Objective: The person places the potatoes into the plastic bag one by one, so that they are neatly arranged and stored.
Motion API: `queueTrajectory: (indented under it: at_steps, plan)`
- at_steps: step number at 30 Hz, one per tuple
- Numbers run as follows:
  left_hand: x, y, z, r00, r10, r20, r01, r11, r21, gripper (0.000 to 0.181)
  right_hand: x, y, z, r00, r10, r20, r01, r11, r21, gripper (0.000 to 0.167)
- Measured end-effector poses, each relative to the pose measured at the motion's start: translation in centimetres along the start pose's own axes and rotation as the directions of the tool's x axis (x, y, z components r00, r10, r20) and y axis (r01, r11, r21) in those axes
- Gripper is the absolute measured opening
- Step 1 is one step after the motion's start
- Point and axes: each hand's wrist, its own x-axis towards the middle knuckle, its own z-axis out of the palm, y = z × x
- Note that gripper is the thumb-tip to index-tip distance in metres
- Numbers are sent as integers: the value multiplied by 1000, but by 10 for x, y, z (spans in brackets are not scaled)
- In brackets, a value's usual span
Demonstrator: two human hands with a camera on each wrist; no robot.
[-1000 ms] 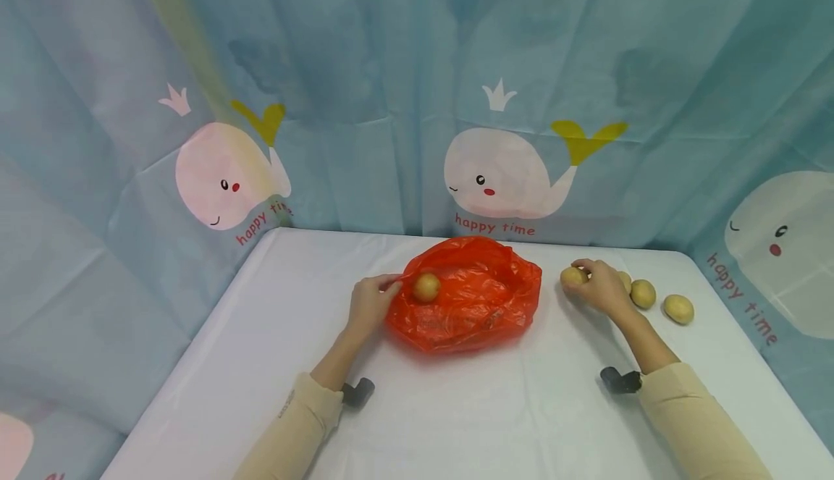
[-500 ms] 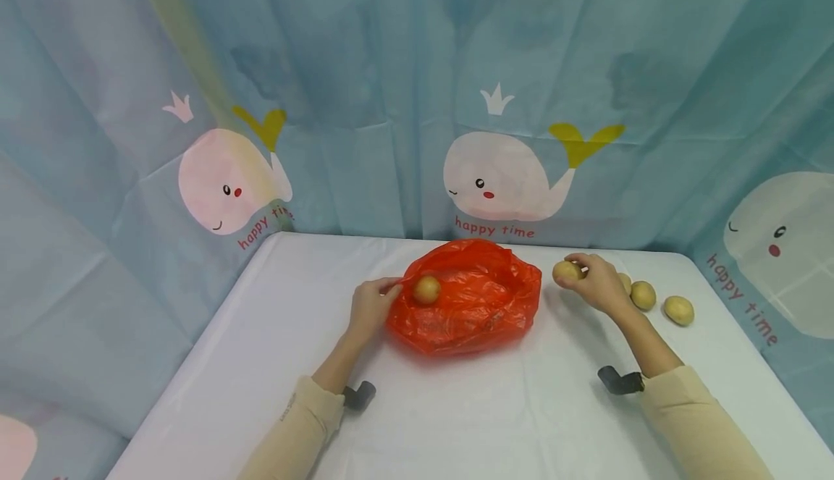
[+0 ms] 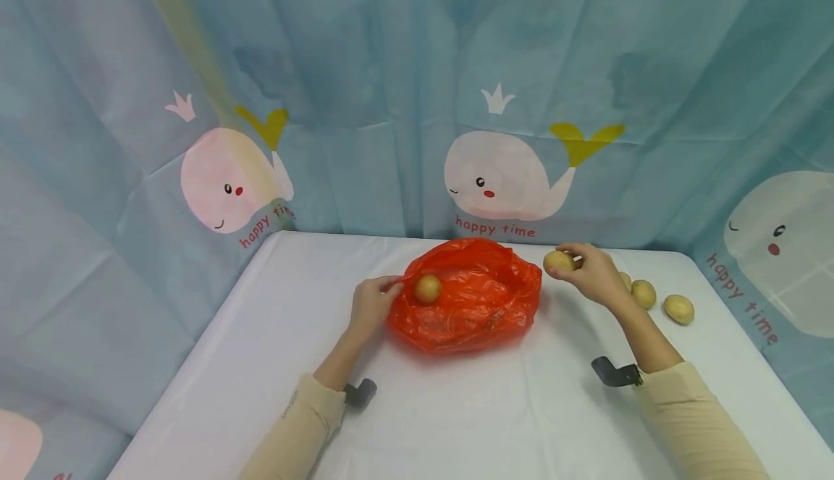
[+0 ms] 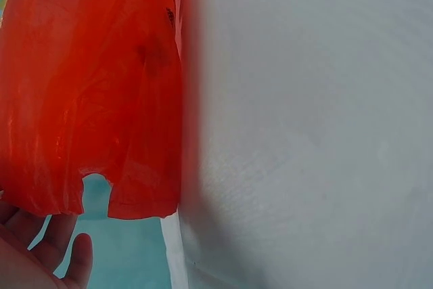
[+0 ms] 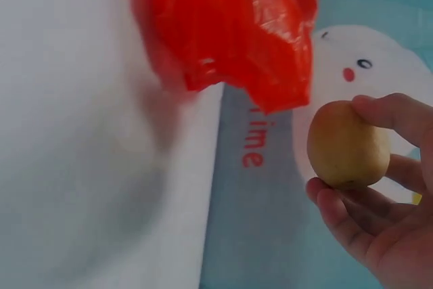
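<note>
An open red plastic bag lies mid-table, with one round yellowish potato inside at its left. At the bag's left edge my left hand pinches the rim; in the left wrist view its fingers touch the red plastic. To the right of the bag, my right hand holds another potato between thumb and fingers, apart from the bag. The right wrist view shows this potato gripped above the table.
On the right side of the white table lie more potatoes: one beside another partly hidden by my right hand, and one farther right. A blue curtain with whale prints stands behind the table.
My right hand has moved left and a little up with its potato, closer to the bag. The left hand, the bag and the potato in it stay about where they were.
</note>
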Motion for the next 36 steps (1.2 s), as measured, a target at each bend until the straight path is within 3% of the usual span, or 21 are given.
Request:
queueTrajectory:
  at_steps: [12,36]
  plan:
    - [-1,3,-1,1000,-15,8,15,1000,3,25,4,-22,1,999,-42,2,42,998,46,50]
    - [0,4,1,1000,11,-2,-11,1000,12,24,20,-42,13,994,-102,29,100,994,50,45]
